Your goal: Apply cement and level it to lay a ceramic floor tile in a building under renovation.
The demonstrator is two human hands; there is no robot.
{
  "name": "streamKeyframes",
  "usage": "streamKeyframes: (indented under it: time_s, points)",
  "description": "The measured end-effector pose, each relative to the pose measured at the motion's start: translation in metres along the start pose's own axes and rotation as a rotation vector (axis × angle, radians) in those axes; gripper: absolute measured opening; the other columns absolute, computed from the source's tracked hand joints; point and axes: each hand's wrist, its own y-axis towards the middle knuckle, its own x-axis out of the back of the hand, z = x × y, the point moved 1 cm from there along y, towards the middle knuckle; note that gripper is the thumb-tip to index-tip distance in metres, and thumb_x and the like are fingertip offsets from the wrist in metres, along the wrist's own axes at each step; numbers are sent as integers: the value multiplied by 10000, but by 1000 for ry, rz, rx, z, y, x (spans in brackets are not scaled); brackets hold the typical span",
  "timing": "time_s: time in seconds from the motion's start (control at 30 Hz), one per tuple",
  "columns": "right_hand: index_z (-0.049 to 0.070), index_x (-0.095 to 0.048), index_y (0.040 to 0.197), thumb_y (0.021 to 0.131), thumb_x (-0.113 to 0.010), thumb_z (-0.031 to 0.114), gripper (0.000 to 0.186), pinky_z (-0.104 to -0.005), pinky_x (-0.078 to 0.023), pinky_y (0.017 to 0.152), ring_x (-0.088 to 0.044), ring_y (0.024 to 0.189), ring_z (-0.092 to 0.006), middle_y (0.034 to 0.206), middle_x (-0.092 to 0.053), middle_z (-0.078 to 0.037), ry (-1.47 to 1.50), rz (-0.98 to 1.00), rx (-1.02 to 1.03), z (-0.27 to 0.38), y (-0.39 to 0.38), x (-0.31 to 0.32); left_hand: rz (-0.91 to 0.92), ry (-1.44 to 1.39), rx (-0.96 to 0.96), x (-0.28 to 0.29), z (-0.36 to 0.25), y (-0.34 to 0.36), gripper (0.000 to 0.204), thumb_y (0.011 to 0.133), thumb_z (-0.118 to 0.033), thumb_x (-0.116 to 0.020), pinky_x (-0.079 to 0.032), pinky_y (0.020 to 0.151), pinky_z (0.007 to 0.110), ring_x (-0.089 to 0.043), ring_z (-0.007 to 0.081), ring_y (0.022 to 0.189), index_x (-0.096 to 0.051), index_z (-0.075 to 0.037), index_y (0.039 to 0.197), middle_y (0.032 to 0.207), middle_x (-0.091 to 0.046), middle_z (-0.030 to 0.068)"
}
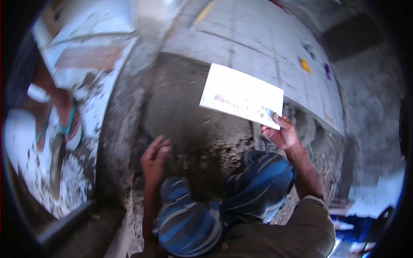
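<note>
My right hand [282,133] grips a white rectangular tile [238,90] by its near right corner, thumb on the bright, dirt-speckled face. My left hand [155,152] hangs low to the left, open, with slightly bent fingers and nothing in it. Below and in front of me lies a patch of wet grey mortar [174,103], bordered on the far side by laid pale tiles [241,43]. My knees [258,180] in blue striped cloth are between my hands.
At left, another person's feet in sandals [71,120] stand on a smeared white surface beside a long grey piece [56,167]. A small yellow object [305,66] and a purple one [328,72] lie on the far tiles. Grey concrete [370,94] runs along the right.
</note>
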Motion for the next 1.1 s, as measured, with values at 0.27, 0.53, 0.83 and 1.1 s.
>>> streamKeyframes:
  time_s: [0.27, 0.53, 0.83, 1.1]
  points:
    - [44, -561, 1219, 1008, -542, 301, 333, -333, -588, 716, -695, 896, -225, 1056, -687, -103, 234, -488, 397, -1, -117, 78, -221, -35, 84, 55, 77, -3, 383, 970, -214, -622, -511, 757, 253, -624, 144, 902, -569, -3, 1286, 1114, -686, 101]
    - [45, -552, 1190, 1021, -517, 266, 280, -289, -550, 677, -656, 806, -174, 1007, -653, -75, 243, -990, 496, 13, -194, 156, -256, 56, 110, 80, 100, 20, 398, 979, -285, -623, -487, 706, 254, -617, 147, 905, -560, -65, 1304, 1141, -682, 52]
    - [48, -528, 1187, 1025, -467, 246, 263, -299, -504, 586, -595, 703, -175, 952, -628, -95, 520, -1302, 400, -117, -250, 206, -68, 286, 138, 20, 48, 59, 454, 996, -316, -589, -510, 871, 346, -607, 208, 990, -504, -62, 1363, 1220, -632, 124]
    - [-24, -539, 1111, 1002, -525, 226, 273, -327, -500, 577, -557, 637, -191, 810, -567, -87, 679, -1372, 299, -149, -290, 242, 304, 627, -263, 4, 65, 98, 430, 998, -334, -581, -538, 814, 365, -642, 240, 945, -548, -41, 1311, 1097, -692, 152]
